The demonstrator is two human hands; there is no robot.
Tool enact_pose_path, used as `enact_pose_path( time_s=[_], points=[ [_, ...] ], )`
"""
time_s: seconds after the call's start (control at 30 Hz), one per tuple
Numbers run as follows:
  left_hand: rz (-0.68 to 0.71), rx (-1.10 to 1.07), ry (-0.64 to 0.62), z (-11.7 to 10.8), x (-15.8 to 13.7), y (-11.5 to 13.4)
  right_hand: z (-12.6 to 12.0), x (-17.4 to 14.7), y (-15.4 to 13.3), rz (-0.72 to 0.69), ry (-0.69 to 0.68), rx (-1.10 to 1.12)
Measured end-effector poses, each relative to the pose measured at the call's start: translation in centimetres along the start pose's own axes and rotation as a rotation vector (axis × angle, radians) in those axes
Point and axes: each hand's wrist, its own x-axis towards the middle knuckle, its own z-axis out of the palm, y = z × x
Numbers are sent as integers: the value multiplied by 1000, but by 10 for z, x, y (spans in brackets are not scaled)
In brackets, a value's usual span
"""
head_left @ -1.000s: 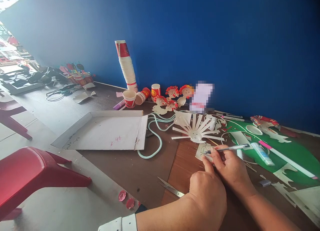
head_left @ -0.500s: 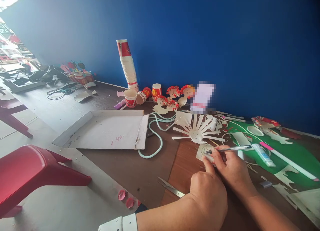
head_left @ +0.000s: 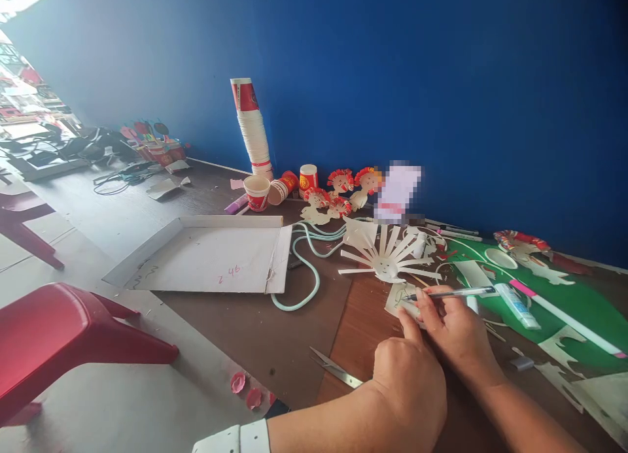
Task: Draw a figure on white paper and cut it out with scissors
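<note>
Blue wall (head_left: pixel 432 80) behind a cluttered tabletop (head_left: pixel 275 335).
A red stool (head_left: pixel 44 348) stands to the near left of the white tray (head_left: pixel 206 257), and a cup stack (head_left: pixel 252 136) rises behind the tray. To the tray's right are the left hand (head_left: pixel 408 380), index finger extended, its other fingers too hidden to tell whether they are clenched, and the right hand (head_left: pixel 454 319). Scissors (head_left: pixel 343 374) lie nearer than the tray, on its right. The right hand's fingers grasp a pen (head_left: pixel 461 291), its tip at the paper (head_left: pixel 393 302), which lies right of the tray under the left index fingertip.
</note>
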Motion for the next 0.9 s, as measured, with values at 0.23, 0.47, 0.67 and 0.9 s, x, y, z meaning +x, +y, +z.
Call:
enact_pose_path(
  time_s=[0.23,0.47,0.67,0.9],
  points=[
    [-19,17,15,1,-1,2,0,1,-1,-23,30,-27],
    [-34,26,39,4,0,4,1,1,0,-53,68,-57],
    [-22,20,34,3,-1,3,0,1,-3,-24,41,-23],
    [2,14,-19,-2,-1,0,2,0,-1,-61,69,-59]
  ],
)
